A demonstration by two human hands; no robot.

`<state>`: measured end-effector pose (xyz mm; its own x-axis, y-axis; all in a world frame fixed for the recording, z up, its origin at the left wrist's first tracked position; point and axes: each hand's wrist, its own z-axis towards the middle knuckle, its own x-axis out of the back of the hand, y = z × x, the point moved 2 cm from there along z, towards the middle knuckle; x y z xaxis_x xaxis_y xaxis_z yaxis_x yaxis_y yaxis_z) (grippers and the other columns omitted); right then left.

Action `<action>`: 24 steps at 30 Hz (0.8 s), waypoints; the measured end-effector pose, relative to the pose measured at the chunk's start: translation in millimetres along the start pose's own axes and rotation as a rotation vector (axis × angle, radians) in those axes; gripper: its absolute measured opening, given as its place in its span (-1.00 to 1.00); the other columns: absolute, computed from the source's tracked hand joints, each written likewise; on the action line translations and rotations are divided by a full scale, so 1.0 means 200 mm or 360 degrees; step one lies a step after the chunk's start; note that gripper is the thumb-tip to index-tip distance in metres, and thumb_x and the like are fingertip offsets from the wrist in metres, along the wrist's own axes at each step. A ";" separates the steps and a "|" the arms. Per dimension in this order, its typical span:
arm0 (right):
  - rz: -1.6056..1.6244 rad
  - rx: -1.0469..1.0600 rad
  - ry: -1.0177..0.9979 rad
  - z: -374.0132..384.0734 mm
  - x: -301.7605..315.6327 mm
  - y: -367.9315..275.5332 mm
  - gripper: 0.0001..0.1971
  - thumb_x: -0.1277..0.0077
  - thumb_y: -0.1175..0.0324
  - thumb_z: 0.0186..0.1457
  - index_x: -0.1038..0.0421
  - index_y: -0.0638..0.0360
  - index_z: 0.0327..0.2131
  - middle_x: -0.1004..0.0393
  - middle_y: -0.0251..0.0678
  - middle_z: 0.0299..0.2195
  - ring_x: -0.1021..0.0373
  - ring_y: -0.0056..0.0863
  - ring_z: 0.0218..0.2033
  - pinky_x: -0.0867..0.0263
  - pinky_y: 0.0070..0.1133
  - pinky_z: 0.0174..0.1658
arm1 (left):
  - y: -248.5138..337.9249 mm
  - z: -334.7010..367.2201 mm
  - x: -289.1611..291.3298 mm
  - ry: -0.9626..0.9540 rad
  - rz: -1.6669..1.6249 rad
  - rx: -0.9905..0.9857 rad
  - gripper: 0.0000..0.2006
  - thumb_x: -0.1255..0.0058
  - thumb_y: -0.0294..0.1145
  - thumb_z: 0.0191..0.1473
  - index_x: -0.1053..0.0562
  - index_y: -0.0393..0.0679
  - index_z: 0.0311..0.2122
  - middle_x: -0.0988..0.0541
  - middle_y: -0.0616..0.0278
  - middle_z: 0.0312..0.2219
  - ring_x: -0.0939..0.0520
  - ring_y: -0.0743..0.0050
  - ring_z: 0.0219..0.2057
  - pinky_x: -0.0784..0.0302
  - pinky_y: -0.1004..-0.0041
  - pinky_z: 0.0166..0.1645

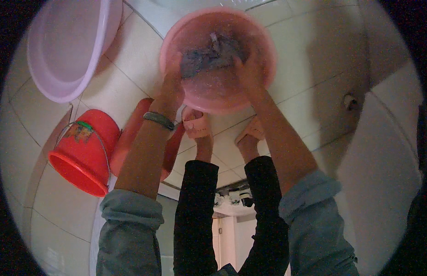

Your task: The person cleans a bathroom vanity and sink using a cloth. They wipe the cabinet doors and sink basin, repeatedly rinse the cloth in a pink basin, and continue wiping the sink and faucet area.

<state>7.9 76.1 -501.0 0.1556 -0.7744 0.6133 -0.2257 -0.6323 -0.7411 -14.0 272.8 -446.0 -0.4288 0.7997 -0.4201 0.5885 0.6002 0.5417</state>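
Note:
A round pink basin [209, 103] stands on the tiled floor in front of my feet. Dark grey-blue wet cloth [209, 57] lies bunched inside it, in what looks like cloudy water. My left hand [174, 73] is at the basin's left side, close to the cloth's left end; its fingers are dim and blurred. On the other side, my right hand [251, 69] reaches inside the basin, thumb apart from the fingers, the thumb at the cloth's right end. I cannot make out any cloth gripped in it. A dark bracelet [159, 120] circles my left wrist.
A large pale lilac tub [61, 92] is at the far left. A red bucket [87, 152] with a wire handle lies tilted below it, beside another red container [130, 138]. My feet, in pink slippers [196, 126], are just behind the basin. A white wall [383, 133] rises at right.

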 end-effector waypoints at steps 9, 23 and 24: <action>0.0158 -0.0069 -0.1086 -0.10 0.02 -0.53 -0.57 0.02 0.20 0.06 -0.24 0.24 -0.05 -0.42 0.13 -0.20 -0.37 0.00 -0.15 -0.26 -0.26 -0.07 | -0.12 0.02 0.12 -0.0007 -0.0595 0.0580 -0.47 0.27 0.03 0.18 -0.21 -0.11 0.13 -0.38 0.16 0.00 -0.40 0.22 0.02 -0.33 0.21 0.12; -0.0227 0.0037 -0.0380 0.04 -0.01 -0.04 -0.63 0.11 0.38 0.11 -0.24 0.31 0.00 -0.36 0.03 -0.07 -0.31 -0.15 -0.04 -0.17 -0.32 0.06 | -0.26 -0.01 0.02 0.0177 -0.0212 0.0268 -0.66 0.08 -0.22 0.07 -0.35 0.03 -0.01 -0.48 0.32 -0.17 -0.52 0.41 -0.23 -0.48 0.44 -0.27; -0.0236 0.0025 -0.0259 0.05 -0.02 0.01 -0.61 0.10 0.38 0.11 -0.24 0.31 0.01 -0.35 0.02 -0.06 -0.30 -0.15 -0.02 -0.17 -0.33 0.06 | -0.27 0.00 0.03 0.0131 -0.0248 0.0323 -0.64 0.07 -0.21 0.07 -0.33 0.03 0.00 -0.48 0.31 -0.17 -0.52 0.41 -0.23 -0.47 0.43 -0.30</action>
<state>16.5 77.7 -507.9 0.3395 -0.6657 0.6646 -0.1742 -0.7388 -0.6510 -48.5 244.6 -477.6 -0.5744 0.7016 -0.4217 0.6329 0.7073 0.3149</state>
